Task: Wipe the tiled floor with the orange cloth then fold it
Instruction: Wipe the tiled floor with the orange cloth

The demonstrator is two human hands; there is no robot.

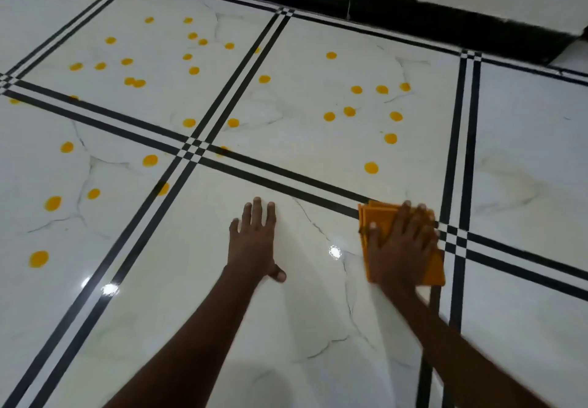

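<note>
R hand grip spread flat on orange cloth; L hand spread on floor.

Even, fairly bright indoor light falls on the glossy tiled floor, with a slightly cool, washed-out cast. Small white glare spots sit at lower centre and lower left of the frame, reflections of light from above. Soft, faint shadows spread below the forearms near the bottom edge. The right hand and the orange cloth are smeared by motion blur. Tile lines bow toward the frame edges from the wide-angle lens. The black skirting at the top looks soft and noisy.
</note>
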